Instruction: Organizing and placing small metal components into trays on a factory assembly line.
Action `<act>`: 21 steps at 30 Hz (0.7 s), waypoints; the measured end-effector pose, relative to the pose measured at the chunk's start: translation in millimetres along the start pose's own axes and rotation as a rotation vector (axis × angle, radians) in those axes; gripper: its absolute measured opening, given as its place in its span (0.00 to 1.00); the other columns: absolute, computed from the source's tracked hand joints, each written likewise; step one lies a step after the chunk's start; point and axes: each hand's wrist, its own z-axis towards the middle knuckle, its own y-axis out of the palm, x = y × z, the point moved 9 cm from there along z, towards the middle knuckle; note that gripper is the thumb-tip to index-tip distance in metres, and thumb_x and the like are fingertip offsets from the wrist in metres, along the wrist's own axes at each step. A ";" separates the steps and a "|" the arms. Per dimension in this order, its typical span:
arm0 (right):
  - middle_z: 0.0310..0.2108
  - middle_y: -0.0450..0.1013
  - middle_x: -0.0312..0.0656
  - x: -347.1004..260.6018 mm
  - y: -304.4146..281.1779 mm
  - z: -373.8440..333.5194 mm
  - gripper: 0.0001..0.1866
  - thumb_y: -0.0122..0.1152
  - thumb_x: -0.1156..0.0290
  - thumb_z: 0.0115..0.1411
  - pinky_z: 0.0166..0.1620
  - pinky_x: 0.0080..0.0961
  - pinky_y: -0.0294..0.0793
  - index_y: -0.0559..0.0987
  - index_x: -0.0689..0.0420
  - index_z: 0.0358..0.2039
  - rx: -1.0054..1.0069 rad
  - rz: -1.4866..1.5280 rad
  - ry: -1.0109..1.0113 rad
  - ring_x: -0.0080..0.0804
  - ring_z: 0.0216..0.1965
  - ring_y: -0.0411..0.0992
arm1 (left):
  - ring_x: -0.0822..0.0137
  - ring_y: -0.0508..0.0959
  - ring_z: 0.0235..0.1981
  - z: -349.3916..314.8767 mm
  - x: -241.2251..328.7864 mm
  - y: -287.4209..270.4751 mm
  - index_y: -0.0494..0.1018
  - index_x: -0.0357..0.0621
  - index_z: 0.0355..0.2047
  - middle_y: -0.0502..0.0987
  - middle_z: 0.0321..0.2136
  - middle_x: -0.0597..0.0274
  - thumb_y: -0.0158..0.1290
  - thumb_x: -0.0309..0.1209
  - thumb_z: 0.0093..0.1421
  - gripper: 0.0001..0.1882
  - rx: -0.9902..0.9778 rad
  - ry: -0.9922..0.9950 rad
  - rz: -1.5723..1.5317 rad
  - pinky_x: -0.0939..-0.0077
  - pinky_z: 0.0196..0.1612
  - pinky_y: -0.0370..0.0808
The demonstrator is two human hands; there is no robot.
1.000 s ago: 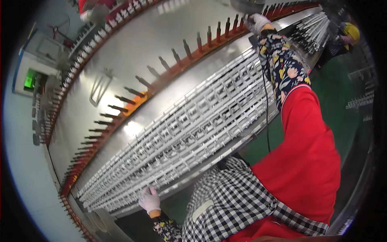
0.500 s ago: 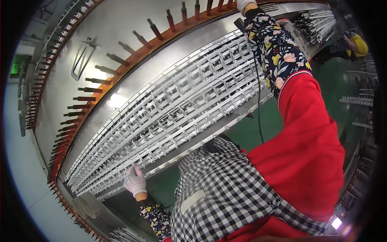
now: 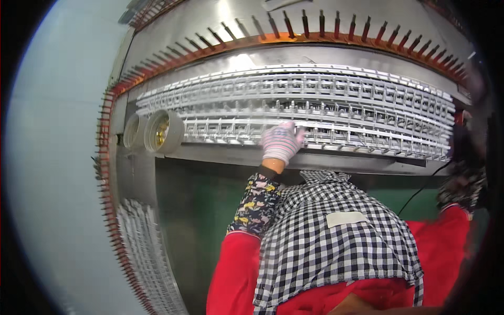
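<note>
The gloved left hand (image 3: 282, 142) is resting at frame centre, fingers pressed together on the near edge of the white metal racks (image 3: 315, 113), apparently steadying them; the right hand is hidden.

A long metal rack of slotted strips (image 3: 315, 113) is laid across the workbench (image 3: 336, 52). Behind it, a row of pegs (image 3: 320, 26) is set along the bench. Two tape rolls (image 3: 157, 131) are placed at the rack's left end. The left hand (image 3: 281, 142) is rested on the rack's front edge. The right hand (image 3: 462, 136), at the right end, is probably hidden by blur.
</note>
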 end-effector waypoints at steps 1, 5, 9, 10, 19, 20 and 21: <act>0.30 0.69 0.38 28.3 60.3 -21.6 0.15 0.43 0.63 0.59 0.22 0.09 0.68 0.66 0.58 0.42 -0.117 0.102 0.032 0.19 0.17 0.67 | 0.60 0.73 0.36 -16.7 -17.1 -3.0 0.69 0.47 0.35 0.73 0.32 0.59 0.45 0.46 0.51 0.18 0.190 0.097 -0.175 0.67 0.44 0.64; 0.28 0.69 0.39 62.5 252.7 -101.3 0.18 0.49 0.61 0.56 0.14 0.13 0.63 0.66 0.63 0.39 -0.141 0.342 0.315 0.19 0.13 0.64 | 0.60 0.70 0.38 -89.7 -36.3 -59.2 0.69 0.46 0.35 0.70 0.36 0.61 0.53 0.34 0.46 0.15 0.651 0.606 -0.492 0.68 0.42 0.65; 0.30 0.70 0.40 157.9 382.0 -157.2 0.18 0.49 0.58 0.56 0.20 0.15 0.67 0.70 0.62 0.34 -0.178 0.328 0.603 0.21 0.18 0.68 | 0.61 0.71 0.35 -155.9 -125.0 -29.1 0.71 0.46 0.30 0.72 0.32 0.62 0.53 0.32 0.44 0.11 0.618 0.561 -0.501 0.68 0.40 0.67; 0.28 0.71 0.39 173.7 387.5 -157.7 0.18 0.48 0.57 0.56 0.21 0.14 0.68 0.70 0.61 0.35 -0.031 0.309 0.512 0.21 0.18 0.68 | 0.63 0.70 0.37 -156.7 -147.6 -2.7 0.70 0.49 0.33 0.71 0.33 0.64 0.52 0.34 0.44 0.13 0.502 0.491 -0.489 0.69 0.42 0.65; 0.38 0.67 0.51 229.5 510.1 -164.0 0.14 0.42 0.72 0.49 0.45 0.41 0.62 0.69 0.61 0.38 -0.689 -1.372 -0.145 0.45 0.43 0.64 | 0.60 0.72 0.34 -255.5 -343.7 111.4 0.72 0.48 0.31 0.74 0.30 0.60 0.47 0.39 0.49 0.12 0.357 -0.148 -0.531 0.67 0.40 0.66; 0.39 0.67 0.51 228.8 500.8 -164.8 0.14 0.42 0.70 0.51 0.45 0.38 0.63 0.72 0.57 0.37 -0.471 -1.262 -0.361 0.46 0.43 0.64 | 0.59 0.72 0.34 -258.1 -349.4 110.0 0.72 0.48 0.31 0.74 0.30 0.60 0.47 0.39 0.50 0.12 0.363 -0.171 -0.526 0.67 0.40 0.66; 0.40 0.66 0.49 222.5 491.8 -160.6 0.16 0.45 0.67 0.50 0.46 0.40 0.61 0.69 0.56 0.40 -0.277 -1.040 -0.331 0.49 0.43 0.62 | 0.59 0.72 0.34 -257.1 -352.9 108.6 0.72 0.48 0.31 0.74 0.30 0.60 0.47 0.39 0.50 0.12 0.366 -0.176 -0.525 0.67 0.40 0.66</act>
